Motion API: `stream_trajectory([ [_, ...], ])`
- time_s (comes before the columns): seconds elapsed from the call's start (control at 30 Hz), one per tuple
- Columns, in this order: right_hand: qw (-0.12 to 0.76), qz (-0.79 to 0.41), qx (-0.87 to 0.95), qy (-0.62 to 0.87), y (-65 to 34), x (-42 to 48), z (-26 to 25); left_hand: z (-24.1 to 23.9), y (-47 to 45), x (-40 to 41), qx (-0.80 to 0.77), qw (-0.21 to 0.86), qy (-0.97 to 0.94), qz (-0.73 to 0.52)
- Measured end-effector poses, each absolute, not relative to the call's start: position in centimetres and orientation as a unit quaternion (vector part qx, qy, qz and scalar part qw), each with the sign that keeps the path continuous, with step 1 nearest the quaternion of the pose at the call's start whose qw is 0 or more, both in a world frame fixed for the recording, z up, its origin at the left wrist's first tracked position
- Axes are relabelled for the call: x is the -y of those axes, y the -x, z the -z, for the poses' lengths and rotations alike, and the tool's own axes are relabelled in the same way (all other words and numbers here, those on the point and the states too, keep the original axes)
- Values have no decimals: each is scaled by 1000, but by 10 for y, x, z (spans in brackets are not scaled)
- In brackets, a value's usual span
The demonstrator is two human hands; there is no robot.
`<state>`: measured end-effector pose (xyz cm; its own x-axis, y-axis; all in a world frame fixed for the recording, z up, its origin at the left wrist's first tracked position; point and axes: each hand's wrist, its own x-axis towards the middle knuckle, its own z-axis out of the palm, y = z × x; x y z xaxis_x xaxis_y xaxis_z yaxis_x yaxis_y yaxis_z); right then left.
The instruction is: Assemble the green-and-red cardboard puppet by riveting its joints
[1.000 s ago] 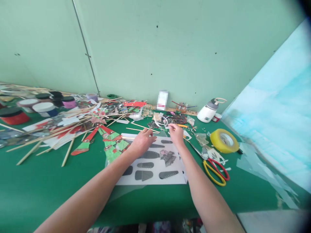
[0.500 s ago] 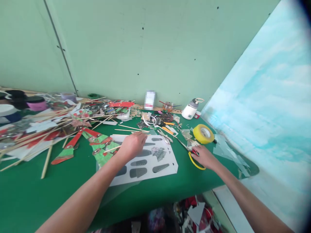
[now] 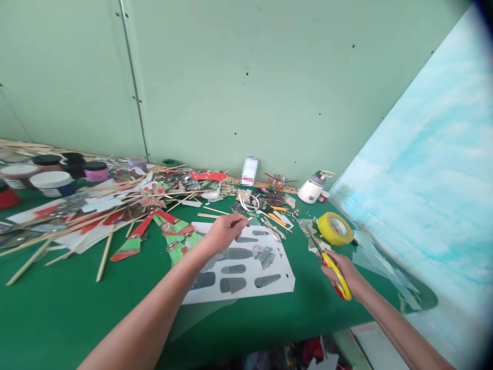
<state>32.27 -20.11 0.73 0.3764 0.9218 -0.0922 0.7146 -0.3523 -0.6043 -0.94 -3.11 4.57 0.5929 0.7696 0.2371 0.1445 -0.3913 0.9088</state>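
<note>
My left hand hovers over the top edge of a white sheet printed with dark grey shapes, its fingers pinched on a thin wooden stick. My right hand is off to the right above the green table, closed round the yellow and red handles of a pair of scissors. The blades point up and left toward a roll of yellow tape. Green and red painted paper pieces lie just left of the sheet.
Many wooden sticks and painted cut-outs cover the left of the green table. Paint jars stand at far left. A white bottle, small tools and scraps sit near the wall. Clear plastic offcuts lie by the right edge.
My right hand has lifted the scissors off the table and drawn them back to the right. My left hand has risen from the sheet and now pinches a stick.
</note>
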Motion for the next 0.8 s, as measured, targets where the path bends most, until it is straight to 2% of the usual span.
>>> stream_trajectory([
  [0.07,358,-313,507,719,-290,197,-22,-48,11,32,-311,446,-765,-347],
  [0.1,388,-345,520,678,-271,190,-29,-49,11,33,-317,433,-766,-354],
  [0.33,430,-414,582,552,-159,112,-41,-44,15,28,-354,340,-768,-411],
  [0.53,405,-398,659,494,-146,79,-26,-43,23,21,-415,265,-765,-415],
  [0.8,363,-219,750,507,-152,74,-22,-44,21,24,-460,240,-770,-371],
])
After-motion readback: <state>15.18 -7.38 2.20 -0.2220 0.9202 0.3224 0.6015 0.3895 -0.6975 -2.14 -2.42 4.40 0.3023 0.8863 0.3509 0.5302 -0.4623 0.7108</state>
